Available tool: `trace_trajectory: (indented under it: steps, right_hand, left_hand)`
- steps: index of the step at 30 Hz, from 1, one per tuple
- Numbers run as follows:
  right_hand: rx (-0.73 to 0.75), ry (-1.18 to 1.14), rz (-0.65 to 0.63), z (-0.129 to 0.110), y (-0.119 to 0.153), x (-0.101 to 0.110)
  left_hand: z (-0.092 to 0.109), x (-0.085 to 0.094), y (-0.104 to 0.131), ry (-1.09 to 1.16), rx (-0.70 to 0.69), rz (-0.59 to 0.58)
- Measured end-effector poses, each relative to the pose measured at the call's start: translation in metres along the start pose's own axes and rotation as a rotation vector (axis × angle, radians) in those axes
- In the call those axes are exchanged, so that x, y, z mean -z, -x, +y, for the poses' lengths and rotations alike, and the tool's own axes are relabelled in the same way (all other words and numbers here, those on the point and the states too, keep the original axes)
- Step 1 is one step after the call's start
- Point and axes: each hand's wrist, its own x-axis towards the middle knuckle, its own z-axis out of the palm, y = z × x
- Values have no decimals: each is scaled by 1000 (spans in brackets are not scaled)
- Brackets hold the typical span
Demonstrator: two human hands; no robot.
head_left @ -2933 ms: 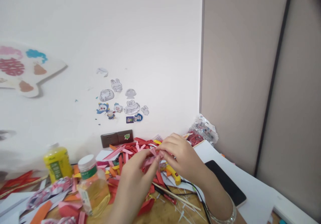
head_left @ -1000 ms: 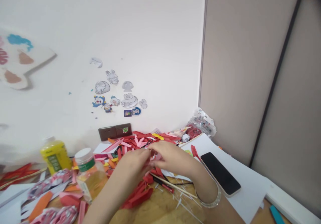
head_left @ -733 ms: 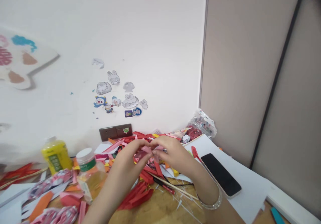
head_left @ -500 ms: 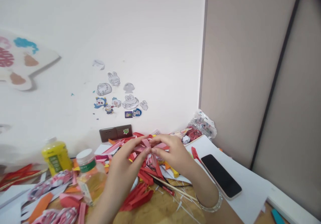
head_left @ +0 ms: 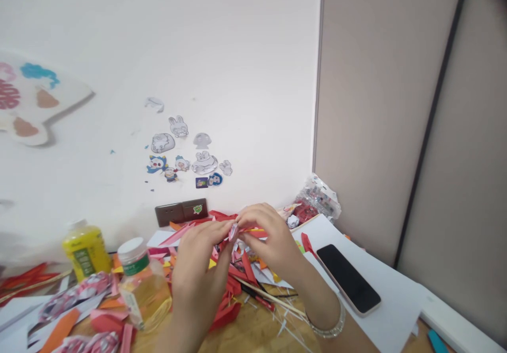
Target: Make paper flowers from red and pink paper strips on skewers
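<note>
The left hand (head_left: 200,263) pinched a folded pink-and-white paper piece (head_left: 233,232) on its right side; the right hand (head_left: 271,237) curled just beside it, grip unclear; a white-lidded jar (head_left: 143,288) stood left of both hands

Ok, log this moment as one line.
left hand: pinching pink piece; right hand: at it, grip unclear; nearby: paper strips, stick; rest: phone on white sheet, jar

phone (head_left: 348,279) on paper (head_left: 390,303) | jar (head_left: 144,289) right of bottle (head_left: 86,253) | stickers (head_left: 205,163) on wall (head_left: 257,52)
</note>
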Motion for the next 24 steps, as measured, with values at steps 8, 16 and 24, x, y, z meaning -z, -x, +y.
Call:
trace_trajectory:
  steps: [8,16,24]
  right_hand:
    - [247,214,72,5,0,2]
    - [339,340,-9,2,0,9]
    - [220,259,-268,-6,-1,30]
  left_hand:
    - [-1,3,-3,-192,-202,41]
    - [-5,10,-6,-243,-351,54]
    - [4,11,-11,-33,-172,-167]
